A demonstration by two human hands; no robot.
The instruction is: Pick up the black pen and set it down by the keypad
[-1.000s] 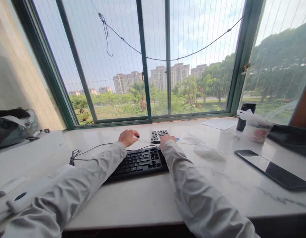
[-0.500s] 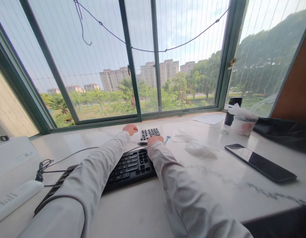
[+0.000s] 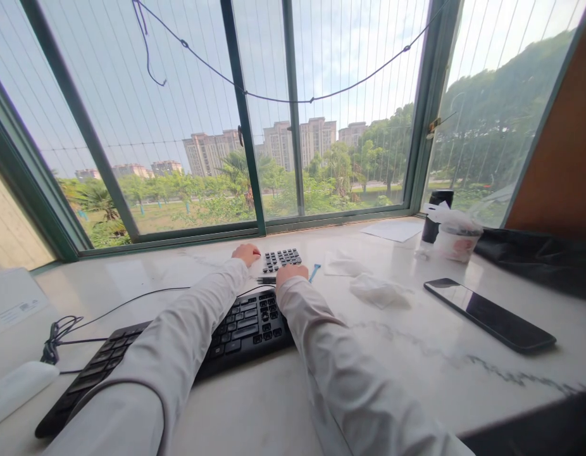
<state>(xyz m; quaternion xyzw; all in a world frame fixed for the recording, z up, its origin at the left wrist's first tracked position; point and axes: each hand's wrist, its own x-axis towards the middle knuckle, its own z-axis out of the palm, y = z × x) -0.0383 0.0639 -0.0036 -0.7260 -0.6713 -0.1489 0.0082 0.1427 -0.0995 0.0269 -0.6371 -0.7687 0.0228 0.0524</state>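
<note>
Beyond the far edge of a black keyboard [image 3: 245, 330], my left hand [image 3: 247, 254] is low over the table beside several dark keycaps [image 3: 282, 258] set out in rows. Its fingers are mostly hidden by the back of the hand. Just in front of those keycaps is my right hand [image 3: 292, 273], its fingers curled closed; whatever they hold is hidden. A small dark strip-like item [image 3: 267, 279] lies left of it, and a blue-handled tool [image 3: 314, 272] is at its right. The keyboard's right-hand section shows bare key sockets. My left forearm covers the keyboard's middle.
Crumpled white tissues [image 3: 378, 290] and a black phone [image 3: 490, 315] lie to the right. Farther back stand a dark bottle [image 3: 430, 231] and a bagged cup [image 3: 457, 240]. Tangled black cable [image 3: 56, 339] and a white box [image 3: 12, 304] are at left, below the window.
The whole view has shifted slightly, so things appear a little more to the left. Both hands stay in nearly the same places by the keycaps.
</note>
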